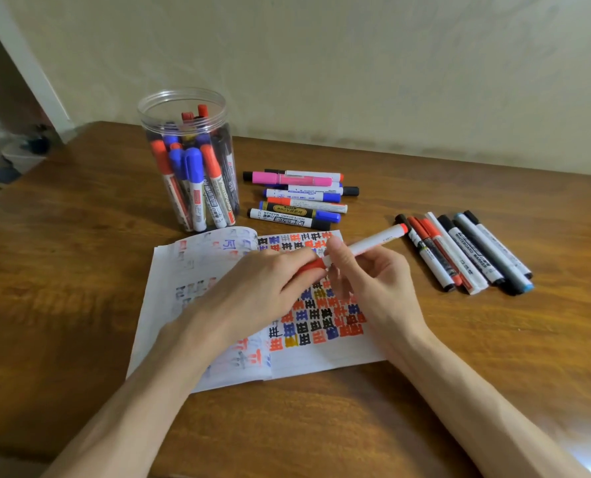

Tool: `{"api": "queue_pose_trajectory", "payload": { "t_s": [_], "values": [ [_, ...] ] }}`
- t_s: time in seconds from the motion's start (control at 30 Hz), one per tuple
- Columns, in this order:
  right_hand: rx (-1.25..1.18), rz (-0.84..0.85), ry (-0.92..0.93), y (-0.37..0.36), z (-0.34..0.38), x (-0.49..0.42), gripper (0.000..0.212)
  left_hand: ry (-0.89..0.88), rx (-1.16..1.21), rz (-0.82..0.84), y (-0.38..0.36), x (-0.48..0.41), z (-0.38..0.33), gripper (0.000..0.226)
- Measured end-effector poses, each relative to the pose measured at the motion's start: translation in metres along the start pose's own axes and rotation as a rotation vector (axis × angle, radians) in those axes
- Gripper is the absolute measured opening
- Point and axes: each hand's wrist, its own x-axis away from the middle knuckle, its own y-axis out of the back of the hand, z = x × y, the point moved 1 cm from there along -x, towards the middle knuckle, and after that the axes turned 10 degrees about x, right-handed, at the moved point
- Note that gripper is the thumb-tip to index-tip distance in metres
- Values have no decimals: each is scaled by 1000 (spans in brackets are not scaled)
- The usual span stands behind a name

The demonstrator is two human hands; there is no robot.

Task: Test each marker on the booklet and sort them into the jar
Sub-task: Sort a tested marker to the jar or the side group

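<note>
A white marker with a red end [373, 241] is held over the open booklet [190, 288]. My right hand [366, 281] grips its barrel. My left hand [263, 288] pinches the red cap [311, 266] at the marker's near end. The booklet's right page is covered with red, blue and black test characters. A clear plastic jar [187, 115] stands behind the booklet on the left and holds several red, blue and black markers upright.
A pile of several markers [301, 196], one pink, lies just right of the jar. Another row of several markers [466, 251] lies at the right on the wooden table [63, 270]. A wall runs along the table's far edge.
</note>
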Motion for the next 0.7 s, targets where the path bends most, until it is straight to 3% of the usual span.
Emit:
{"api": "queue_pose_trajectory", "payload": {
  "t_s": [0.13,0.7],
  "values": [
    [-2,35,13,5,3,2,34,89,193,78,6,3,0,26],
    [-11,66,123,11,6,5,36,149,412,237,21,1,-2,29]
  ]
}}
